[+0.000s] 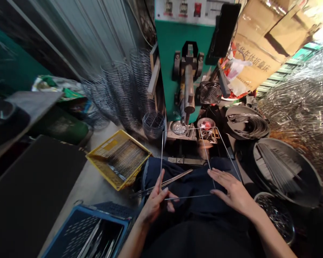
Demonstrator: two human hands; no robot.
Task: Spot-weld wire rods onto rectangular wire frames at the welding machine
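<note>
A thin bent metal wire frame (162,154) stands over my lap, its far side just under the welding machine's electrode (187,111). My left hand (157,202) is closed on the frame's near left corner, thumb and fingers around the wire. My right hand (230,188) is at the near right side, fingers stretched out and touching the wire, thumb apart. Several straight metal rods (177,176) lie across my dark-clothed lap, passing behind my left hand. Beneath the electrode sits a round dish (179,128) of small shiny pieces.
The green machine (167,71) stands ahead. A yellow crate (118,133) and a blue crate (78,211) holding metal strips are at left, below stacked wire baskets (118,89). At right are basins of wire parts (309,179), a bowl of metal pieces (290,233) and a cardboard box (254,53).
</note>
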